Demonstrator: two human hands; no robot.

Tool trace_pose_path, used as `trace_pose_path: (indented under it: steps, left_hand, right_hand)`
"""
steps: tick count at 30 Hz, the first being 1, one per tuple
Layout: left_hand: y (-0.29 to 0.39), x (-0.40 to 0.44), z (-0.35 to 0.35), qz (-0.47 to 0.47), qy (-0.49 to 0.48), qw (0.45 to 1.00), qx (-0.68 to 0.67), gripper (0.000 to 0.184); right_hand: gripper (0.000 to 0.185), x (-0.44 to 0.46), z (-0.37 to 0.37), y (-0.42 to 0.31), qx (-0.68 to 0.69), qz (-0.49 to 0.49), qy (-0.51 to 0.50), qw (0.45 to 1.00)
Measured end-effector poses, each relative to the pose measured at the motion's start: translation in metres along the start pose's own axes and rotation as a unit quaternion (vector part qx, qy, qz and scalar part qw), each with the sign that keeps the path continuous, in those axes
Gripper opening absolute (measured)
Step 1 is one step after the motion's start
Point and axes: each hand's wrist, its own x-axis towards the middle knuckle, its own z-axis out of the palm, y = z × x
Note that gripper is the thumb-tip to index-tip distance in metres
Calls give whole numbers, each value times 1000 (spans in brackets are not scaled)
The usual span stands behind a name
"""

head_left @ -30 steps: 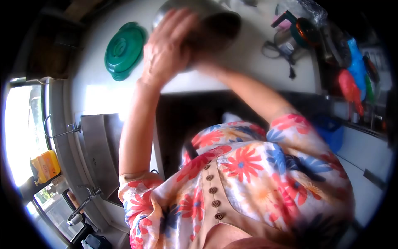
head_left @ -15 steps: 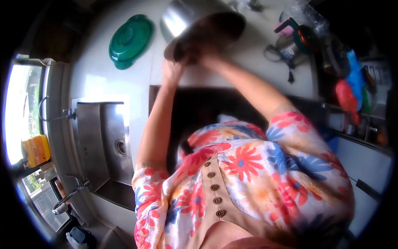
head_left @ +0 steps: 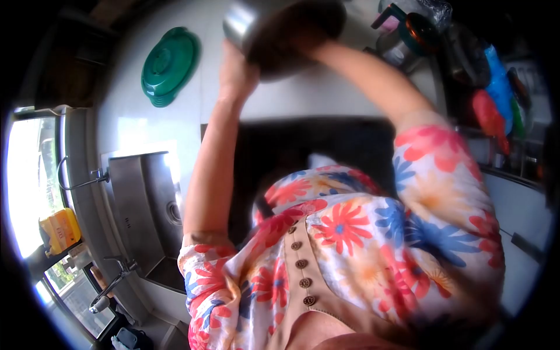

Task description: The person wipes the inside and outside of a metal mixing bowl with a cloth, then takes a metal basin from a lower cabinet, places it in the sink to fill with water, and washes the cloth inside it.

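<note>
A large shiny metal pot (head_left: 238, 20) is tipped on its side at the top of the head view, its dark mouth facing me. My left hand (head_left: 238, 73) grips the pot's near left side, by the rim; its fingertips are hidden behind the metal. My right hand (head_left: 310, 42) reaches inside the mouth, where shadow and blur hide its fingers. To the left, a green lid (head_left: 169, 67) lies on the pale countertop (head_left: 175, 125).
A steel sink (head_left: 137, 204) with a tap (head_left: 119, 268) is at the left, near a window (head_left: 35, 181) and a yellow container (head_left: 61, 230). A dark kettle-like pot (head_left: 420, 35) and colourful bags (head_left: 499, 87) crowd the right.
My left hand has moved from the pot's mouth to its left side. My right hand has shifted right and further inside. The pot now shows higher in view, its mouth turned more toward me.
</note>
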Motion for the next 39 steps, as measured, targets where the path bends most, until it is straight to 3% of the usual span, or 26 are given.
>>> trace_pose_path:
  steps: [2,3,4,5,8,11,12,14,16,18,19,21,23,26,29,30,31,33,35,36,39]
  left_hand:
    - [7,3,1,-19,5,1000,8,43]
    - [7,4,1,-14,8,1000,16,42]
    - [8,5,2,-8,10,1000,25,40]
    - [11,5,1,-2,18,999,42,39]
    - [19,7,0,12,26,997,66,37]
    - [15,9,-5,13,-3,998,55,37]
    - [16,10,-9,21,-13,998,66,38]
    - [16,16,-6,3,-32,995,97,40]
    - [19,16,-3,4,-22,996,92,40]
    - [16,18,0,32,-1,998,59,37]
    - [16,17,1,39,10,995,88,36]
    - [21,14,-1,59,32,987,149,34]
    - [16,11,4,56,59,993,89,33]
    - [12,11,2,-14,39,998,44,33]
    - [-7,20,-10,-32,-4,999,3,38]
    - [-12,22,-18,-43,-30,998,-37,39]
    - [-14,22,-24,-54,-57,994,-78,40]
    - [-10,18,-32,-100,-93,985,-103,38]
    - [-13,22,-43,-136,-158,967,-146,35]
    - [-2,12,-49,-113,-159,949,-246,31]
    - [-11,14,-60,-207,-136,901,-357,30]
  right_hand:
    - [31,-13,-3,-18,-10,-12,97,995]
    - [29,-11,22,-28,200,32,128,971]
    - [28,-9,65,-41,400,74,156,900]
    - [27,-5,84,-47,578,110,178,789]
    - [28,-35,2,-101,373,171,67,910]
    - [28,-33,34,-54,301,28,50,952]
    - [30,-42,-14,-52,358,107,-50,926]
    - [29,-8,29,25,221,73,-45,971]
    - [28,-7,26,24,55,26,19,998]
    - [28,-22,19,8,-144,-42,144,978]
    - [27,-21,44,-1,6,34,110,993]
    - [25,-13,112,-23,300,182,37,935]
    - [20,-41,1,-113,422,148,165,879]
    - [17,-44,21,-109,449,85,147,877]
    - [20,-71,38,-78,236,-25,143,961]
    - [24,-77,51,-56,209,-64,155,963]
    - [24,-84,36,-37,-16,-161,166,973]
    - [27,-85,7,-11,-139,-228,138,954]
    - [27,-75,-26,1,-158,-258,126,945]
    - [28,-70,-41,2,-169,-256,121,944]
    - [27,-53,-76,3,-195,-257,157,933]
